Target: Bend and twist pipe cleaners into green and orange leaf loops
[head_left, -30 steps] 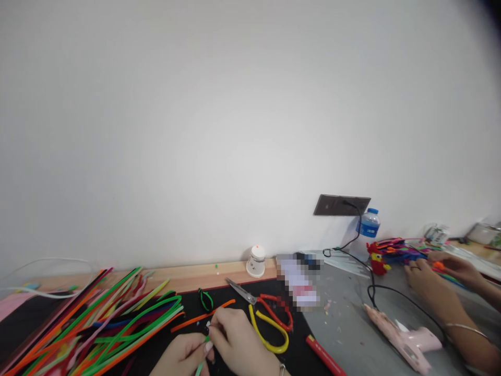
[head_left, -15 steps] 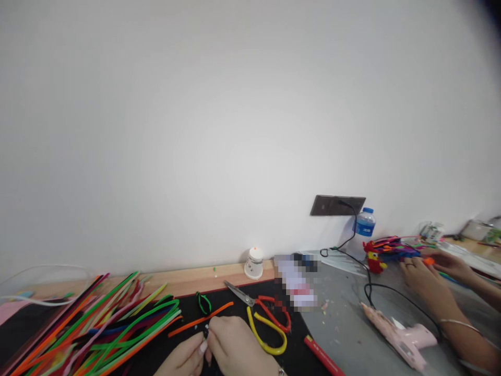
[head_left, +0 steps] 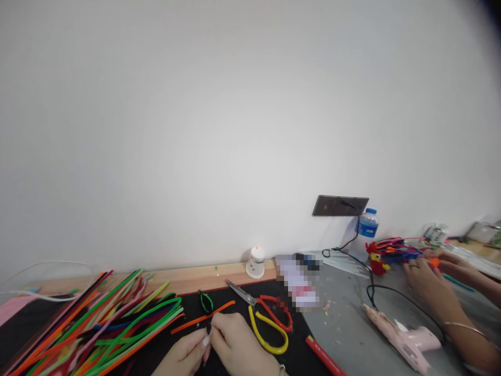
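My left hand [head_left: 183,357] and my right hand [head_left: 237,349] meet at the bottom edge, fingertips pinched together on a small dark piece I cannot make out. They hover over the black mat [head_left: 191,308]. An orange pipe cleaner [head_left: 201,316] lies just beyond my fingers, with a small green and black loop [head_left: 205,301] behind it. Red-handled scissors [head_left: 261,305] and a bent yellow pipe cleaner [head_left: 268,334] lie right of my right hand.
A heap of coloured pipe cleaners [head_left: 94,326] fills the left. An upturned paper cup [head_left: 255,262] stands by the wall. A pink glue gun [head_left: 403,338] lies on the grey top, its cord running to a wall socket [head_left: 340,206]. Another person's hands [head_left: 428,279] work at right beside a water bottle [head_left: 366,225].
The green pipe cleaner tip seen between my fingers a second ago is out of sight now. My hands sit slightly lower and closer together. The other person's hands shifted a little.
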`<state>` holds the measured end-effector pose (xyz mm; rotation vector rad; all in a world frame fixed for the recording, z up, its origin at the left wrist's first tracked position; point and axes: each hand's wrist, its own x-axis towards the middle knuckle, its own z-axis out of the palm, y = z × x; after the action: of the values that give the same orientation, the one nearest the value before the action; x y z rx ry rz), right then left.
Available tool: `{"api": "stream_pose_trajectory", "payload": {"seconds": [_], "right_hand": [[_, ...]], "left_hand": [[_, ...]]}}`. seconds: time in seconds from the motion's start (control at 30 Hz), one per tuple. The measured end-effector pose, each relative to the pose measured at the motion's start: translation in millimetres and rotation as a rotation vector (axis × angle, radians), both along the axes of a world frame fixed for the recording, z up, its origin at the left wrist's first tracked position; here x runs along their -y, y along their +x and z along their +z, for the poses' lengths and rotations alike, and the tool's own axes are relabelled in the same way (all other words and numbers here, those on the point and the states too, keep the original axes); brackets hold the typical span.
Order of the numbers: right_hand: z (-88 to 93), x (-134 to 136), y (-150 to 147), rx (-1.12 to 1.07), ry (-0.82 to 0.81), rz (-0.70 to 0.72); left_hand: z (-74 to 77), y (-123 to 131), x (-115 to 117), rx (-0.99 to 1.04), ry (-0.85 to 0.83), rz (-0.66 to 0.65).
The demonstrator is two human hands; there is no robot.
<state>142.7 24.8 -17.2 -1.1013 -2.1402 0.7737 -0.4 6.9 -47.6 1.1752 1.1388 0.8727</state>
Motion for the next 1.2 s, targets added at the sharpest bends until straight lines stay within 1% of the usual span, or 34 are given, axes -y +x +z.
{"api": "stream_pose_trajectory", "payload": {"seconds": [0.07,0.23,0.3,0.37,0.47,0.53,0.67,0.77,0.87,1.0,1.1,1.2], "right_hand": [[-1.9,-1,-3,-0.149,-0.154,-0.009],[-4.7,-1,-13,-0.563,-0.642,0.017],[-5.2,0,-17,-0.693,-0.781,-0.002],[-6.3,1,-18,-0.768,-0.865,-0.037],[-7.5,-1,-17,-0.763,-0.864,-0.034],[-6.4,-2,-13,-0.726,-0.861,0.017],[-0.1,-5,-5,-0.685,-0.936,0.106],[4.0,-7,-1,-0.625,-0.888,0.141],[6.6,-8,1,-0.578,-0.838,0.13],[7.2,-7,0,-0.669,-0.886,0.145],[3.7,-5,-3,-0.77,-0.931,0.171],[-1.4,-6,-4,-0.803,-0.933,0.155]], "left_hand": [[-1.6,-1,-3,0.013,-0.018,-0.044],[-5.0,-4,-9,0.133,-0.126,-0.183],[-3.1,-5,-9,0.181,-0.156,-0.209],[0.0,-5,-8,0.211,-0.168,-0.214],[3.6,-5,-7,0.238,-0.188,-0.216],[3.8,-5,-7,0.245,-0.198,-0.238],[-1.2,-5,-9,0.24,-0.17,-0.273],[-6.5,-4,-10,0.245,-0.177,-0.274],[-9.4,-3,-11,0.267,-0.173,-0.286],[-6.9,-2,-7,0.274,-0.115,-0.298],[-2.3,-1,-3,0.292,-0.118,-0.235],[1.9,1,1,0.304,-0.153,-0.197]]}}
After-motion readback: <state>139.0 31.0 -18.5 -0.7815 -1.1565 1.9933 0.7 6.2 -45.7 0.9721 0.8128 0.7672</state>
